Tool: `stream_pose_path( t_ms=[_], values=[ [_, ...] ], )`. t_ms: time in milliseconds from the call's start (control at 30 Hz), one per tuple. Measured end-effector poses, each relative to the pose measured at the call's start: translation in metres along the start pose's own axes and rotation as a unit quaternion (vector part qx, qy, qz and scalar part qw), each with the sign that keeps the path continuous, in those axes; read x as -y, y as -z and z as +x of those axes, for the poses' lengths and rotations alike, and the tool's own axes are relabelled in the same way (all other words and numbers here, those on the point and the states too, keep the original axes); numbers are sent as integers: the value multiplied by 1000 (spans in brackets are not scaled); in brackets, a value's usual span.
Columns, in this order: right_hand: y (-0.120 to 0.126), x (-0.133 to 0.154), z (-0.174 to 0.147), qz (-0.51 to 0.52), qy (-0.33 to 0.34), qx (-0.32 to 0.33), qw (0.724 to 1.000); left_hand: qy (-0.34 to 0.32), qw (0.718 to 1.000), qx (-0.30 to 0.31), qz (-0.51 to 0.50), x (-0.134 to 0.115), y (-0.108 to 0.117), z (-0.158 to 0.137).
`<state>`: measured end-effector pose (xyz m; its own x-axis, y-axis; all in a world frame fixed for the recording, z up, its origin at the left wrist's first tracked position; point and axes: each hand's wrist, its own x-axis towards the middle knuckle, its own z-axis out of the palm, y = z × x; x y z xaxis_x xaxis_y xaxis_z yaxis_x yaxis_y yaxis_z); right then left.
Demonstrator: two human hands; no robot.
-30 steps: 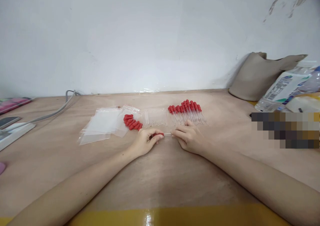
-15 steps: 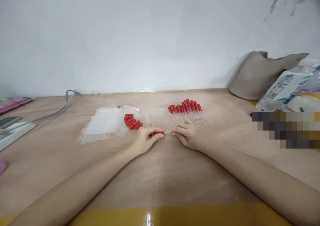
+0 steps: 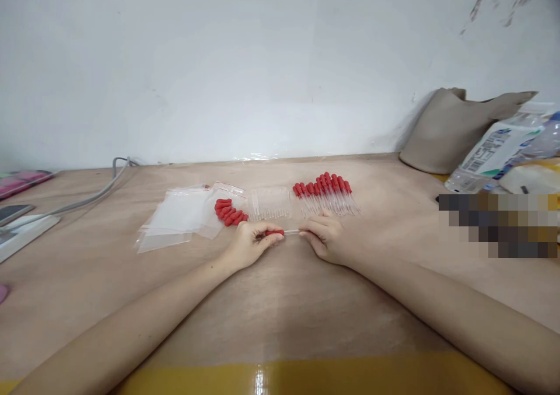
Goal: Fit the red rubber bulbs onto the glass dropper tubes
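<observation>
My left hand [image 3: 250, 245] is closed, pinching a red rubber bulb [image 3: 275, 232] between thumb and fingers. From the bulb's right end a clear glass dropper tube [image 3: 291, 231] runs across to my right hand [image 3: 324, 236], whose fingertips are closed on its other end. How deep the tube sits in the bulb cannot be seen. Just behind my left hand lies a cluster of loose red bulbs [image 3: 229, 213]. Beyond the tube is a row of bare glass tubes [image 3: 269, 204]. Several droppers with red bulbs fitted [image 3: 327, 189] lie behind my right hand.
Clear zip bags [image 3: 175, 215] overlap on the left of the table. A grey cable [image 3: 94, 197] and a phone-like slab [image 3: 15, 213] are farther left. At the right stand a grey-brown bag-like container [image 3: 446, 132] and a tilted labelled bottle [image 3: 487, 156], near a blurred-out patch.
The view has shifted very slightly. Both hands keep the same grip on the bulb and tube, with a touch more of the tube showing between them.
</observation>
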<state>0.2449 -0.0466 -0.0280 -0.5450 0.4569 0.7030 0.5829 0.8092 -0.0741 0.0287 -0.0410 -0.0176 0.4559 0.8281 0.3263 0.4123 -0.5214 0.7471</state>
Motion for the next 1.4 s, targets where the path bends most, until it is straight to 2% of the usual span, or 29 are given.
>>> stream_pose_path(
  t_ms=[133, 400, 767, 933, 1100, 1267, 1333, 1400],
  values=[
    [-1, 4, 2, -5, 4, -3, 1000, 2, 1000, 4, 2, 1, 0, 0],
    [-8, 10, 3, 11, -31, 50, 998, 1, 1000, 25, -7, -2, -1, -2],
    [-6, 18, 9, 63, -120, 95, 986, -19, 999, 32, 15, 0, 0, 0],
    [-3, 21, 12, 115, -194, 153, 962, -45, 998, 26, 42, 1, 0, -1],
    [0, 21, 19, 157, -228, 185, 943, -62, 997, -4, 53, 5, -1, 1],
    [16, 20, 28, 125, -242, 227, 935, -53, 995, -35, 75, 2, 0, 2],
    [24, 12, 31, 121, -264, 218, 932, -39, 993, -62, 93, 0, 2, 1],
    [31, -3, 33, 124, -312, 183, 924, -38, 990, -67, 116, -3, 2, 1]
  ],
)
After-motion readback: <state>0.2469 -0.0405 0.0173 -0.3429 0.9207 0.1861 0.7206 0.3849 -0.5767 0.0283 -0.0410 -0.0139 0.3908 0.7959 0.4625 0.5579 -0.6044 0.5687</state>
